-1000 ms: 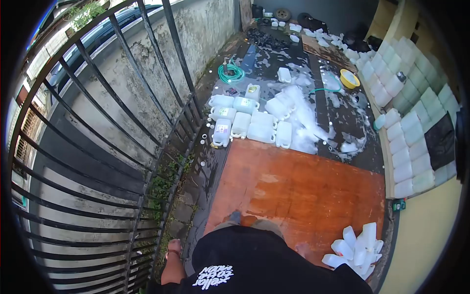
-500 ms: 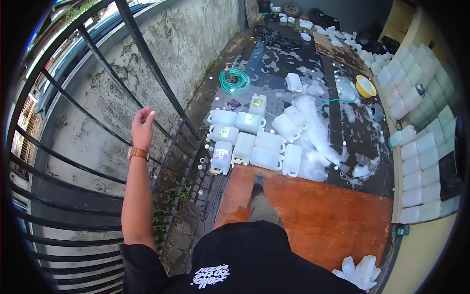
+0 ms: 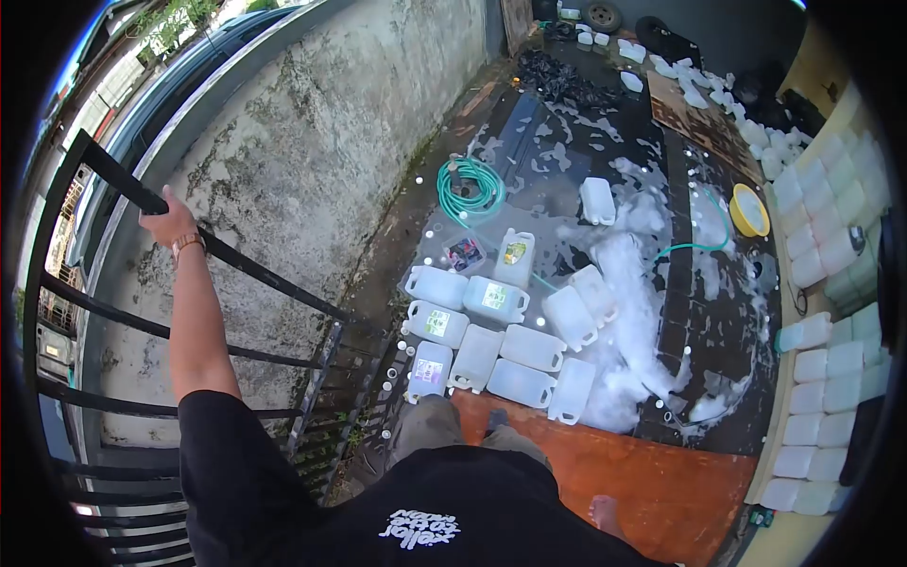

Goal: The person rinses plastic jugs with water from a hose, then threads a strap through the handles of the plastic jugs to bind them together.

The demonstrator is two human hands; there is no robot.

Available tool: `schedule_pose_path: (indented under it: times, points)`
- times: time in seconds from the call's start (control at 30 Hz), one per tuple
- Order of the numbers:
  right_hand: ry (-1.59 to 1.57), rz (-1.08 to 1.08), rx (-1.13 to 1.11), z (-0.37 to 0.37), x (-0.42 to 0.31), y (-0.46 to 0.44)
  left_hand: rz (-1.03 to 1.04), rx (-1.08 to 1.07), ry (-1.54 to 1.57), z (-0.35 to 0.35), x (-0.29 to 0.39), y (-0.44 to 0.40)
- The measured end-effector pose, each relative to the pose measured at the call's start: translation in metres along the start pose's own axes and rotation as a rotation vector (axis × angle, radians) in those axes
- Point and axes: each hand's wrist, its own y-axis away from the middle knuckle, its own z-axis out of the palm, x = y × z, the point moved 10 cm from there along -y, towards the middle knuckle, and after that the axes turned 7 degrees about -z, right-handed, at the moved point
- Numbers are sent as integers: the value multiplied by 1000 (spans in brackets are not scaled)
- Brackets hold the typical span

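Black metal-bar railing [image 3: 274,278] = at L side of view, next to stained grey concrete wall [image 3: 312,123]. L hand [image 3: 170,222] is closed round its thick bar near the upper end, brown-strapped watch [image 3: 187,242] on that wrist. R hand [image 3: 605,515] is low, over orange-brown wooden board [image 3: 652,482]; mostly cut off by the shirt, can't tell its finger state or whether it's touching.

Surface: dark wet floor [image 3: 529,175], patches of white foam [image 3: 628,326], mainly R of centre. Walled yard, daylight.

Counts:
- white translucent plastic jerrycans [image 3: 532,348]: 11 grouped just beyond the board, 4 w/ labels; +1 apart, farther back [image 3: 597,200]
- coiled green hose [image 3: 470,189]: 1 coil, nr the concrete wall
- yellow plastic basin [image 3: 749,210]: 1, far R
- clear tray w/ dark contents [image 3: 465,253]: 1, beside the group
- black tyres [image 3: 602,16]: 2, at back
- stacked pale jerrycans [image 3: 812,406] along R wall: too many/cut off, no exact qty
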Motion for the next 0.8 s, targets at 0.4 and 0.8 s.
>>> schedule_pose_path:
  times: [0.4,0.8]
  points:
    - [225,-150,-39,119,-137,-100,65,207,-27,1,6,11]
    - [585,-503,233,602,-573,-392,820,-550,229,510,49,241]
